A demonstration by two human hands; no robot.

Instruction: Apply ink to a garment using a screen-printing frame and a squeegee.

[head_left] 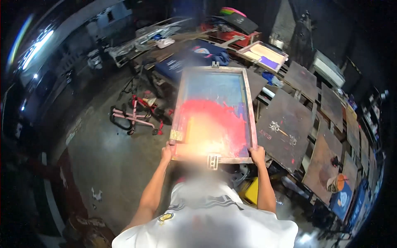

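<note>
A wooden-framed printing screen (231, 124) lies before me, its mesh bluish at the far end and smeared red, pink and yellowish nearer me. My left hand (167, 152) is closed round the near left corner of its frame. At the near right corner, my right hand (257, 155) grips the wood, thumb on top. Both arms reach forward, bent only a little. A metal bracket (213, 161) with holes sits at the middle of the near edge, and a smaller metal clip (215, 64) at the far edge. Bright glare washes out the mesh's near part.
Several dark flat boards (285, 128) stand in rows on the right. Behind them is another framed screen (264, 56) with yellow and purple. Dark blue cloth (206, 51) lies beyond my screen. A small pink and red bicycle (134, 115) rests on the left floor; something yellow (250, 191) is by my right arm.
</note>
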